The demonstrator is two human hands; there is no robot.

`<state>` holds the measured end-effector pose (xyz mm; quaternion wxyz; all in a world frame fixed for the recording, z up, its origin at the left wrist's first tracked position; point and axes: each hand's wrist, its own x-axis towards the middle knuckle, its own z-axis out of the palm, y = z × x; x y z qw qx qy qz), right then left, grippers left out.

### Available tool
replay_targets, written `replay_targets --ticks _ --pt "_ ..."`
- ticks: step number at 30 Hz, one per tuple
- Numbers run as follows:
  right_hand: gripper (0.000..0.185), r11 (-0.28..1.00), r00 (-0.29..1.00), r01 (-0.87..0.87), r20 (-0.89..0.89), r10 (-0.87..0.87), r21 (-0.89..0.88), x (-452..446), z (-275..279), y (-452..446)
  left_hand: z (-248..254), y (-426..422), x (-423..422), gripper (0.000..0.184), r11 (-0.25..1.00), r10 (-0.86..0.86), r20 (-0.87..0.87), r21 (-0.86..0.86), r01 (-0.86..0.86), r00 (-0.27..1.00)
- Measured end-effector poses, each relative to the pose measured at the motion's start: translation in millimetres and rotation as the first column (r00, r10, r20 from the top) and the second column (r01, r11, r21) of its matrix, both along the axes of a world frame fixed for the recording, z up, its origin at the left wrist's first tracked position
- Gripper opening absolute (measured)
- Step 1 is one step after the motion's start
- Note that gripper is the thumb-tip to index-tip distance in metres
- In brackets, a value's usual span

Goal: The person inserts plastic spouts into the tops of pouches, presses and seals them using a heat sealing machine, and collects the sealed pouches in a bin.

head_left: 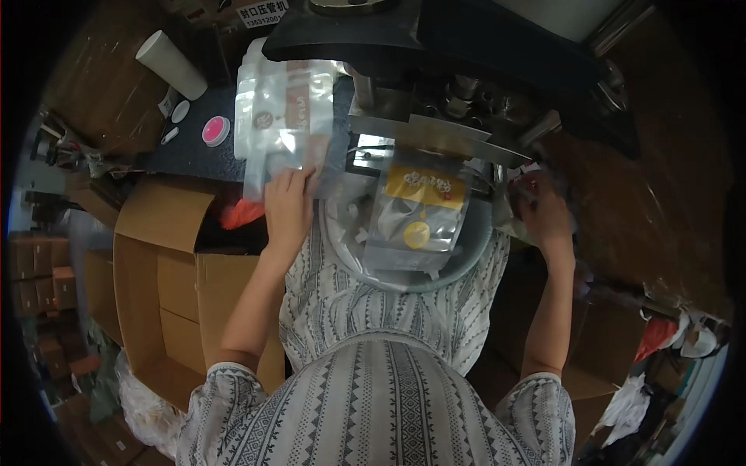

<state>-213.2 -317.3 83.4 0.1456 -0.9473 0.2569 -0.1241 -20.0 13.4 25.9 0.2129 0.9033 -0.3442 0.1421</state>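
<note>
Shirt (381,396): nearest my camera, white with dark patterned stripes, fills bottom centre of frame.
Left hand (287,206): left of centre; I see fingers together, bent onto the lower edge of the pouch stack. Can't tell if they pinch a pouch or just rest.
Right hand (549,217): right of centre, fingers curled down onto clear plastic packaging (508,213); grip underneath hidden from me, can't confirm a pinch.
Pouch stack (268,116): upper left of centre, clear pouches overlapping, brown band on the top one.
Yellow-band pouch (420,203): frame centre, printed, lying over the basin, touched by neither hand.
Basin (423,287): centre, round, pale, on the lap; more clear plastic inside.
Machine (497,43): dark body across top centre and upper right, metal bar (447,136) above the yellow-band pouch.
Bench items: upper left, white cup (172,66) tipped at an angle, pink-topped round tub (216,131) just beside the pouch stack.
Left carton (165,221): left of frame, flaps open.
Right carton (602,361): lower right, partly behind the right forearm.
</note>
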Motion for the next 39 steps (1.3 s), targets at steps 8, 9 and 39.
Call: replay_targets --ticks 8,9,39 --pt "0.029 0.794 0.896 -0.432 0.302 0.325 0.428 25 49 82 57 -10 -53 0.011 0.971 -0.073 -0.049 -0.231 0.06 0.996" --pt "0.025 0.834 0.887 -0.441 0.303 0.349 0.331 30 49 93 60 -12 -55 0.012 0.962 -0.118 -0.038 -0.251 0.105 0.992" --pt "0.014 0.943 0.995 0.053 0.067 -0.079 0.328 6 40 35 11 8 16 0.037 0.994 -0.068 0.02 0.092 0.066 0.997"
